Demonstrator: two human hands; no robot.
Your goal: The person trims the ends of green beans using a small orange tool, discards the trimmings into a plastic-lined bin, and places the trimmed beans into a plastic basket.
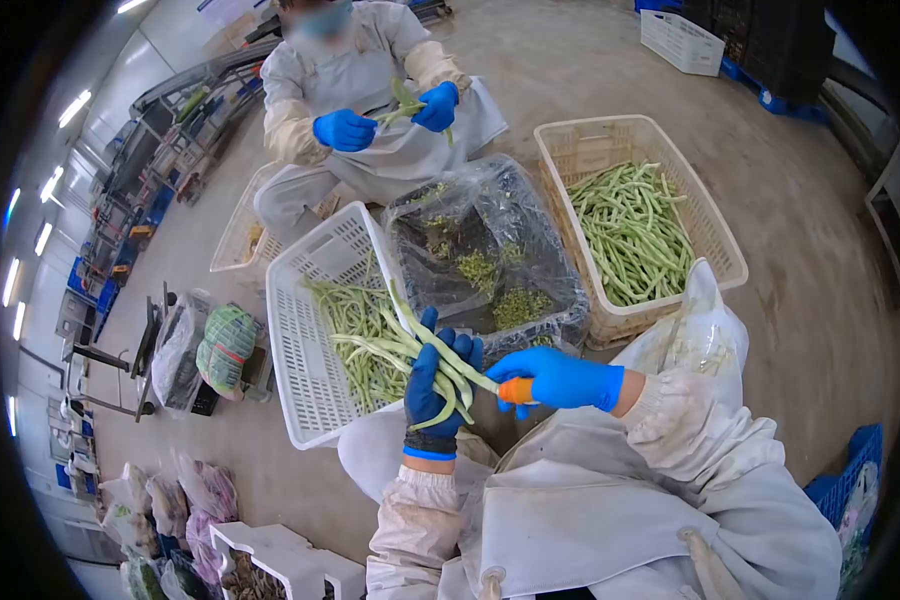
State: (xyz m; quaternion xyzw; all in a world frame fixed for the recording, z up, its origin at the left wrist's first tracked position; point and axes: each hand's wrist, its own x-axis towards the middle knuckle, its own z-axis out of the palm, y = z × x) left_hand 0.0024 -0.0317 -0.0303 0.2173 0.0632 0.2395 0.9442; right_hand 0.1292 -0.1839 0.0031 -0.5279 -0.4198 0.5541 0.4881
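Observation:
My left hand (436, 385), in a dark blue glove, is closed around a bunch of long green beans (395, 345) above the white crate (310, 400). More beans lie inside that crate. In a bright blue glove, my right hand (560, 380) grips a small tool by its orange handle (516, 390), touching or very near the end of one bean. The tool's blade is too small to make out. Beyond my hands stands a crate lined with clear plastic (440, 260), holding green trimmings. A beige crate (710, 220) at the right holds many green beans.
Across from me sits a co-worker (350, 70) in blue gloves, holding green pieces. Another crate (232, 240) is beside them. At the left are a green wrapped bundle (227, 345) and plastic bags (205, 490). A white box (300, 560) stands at the lower left.

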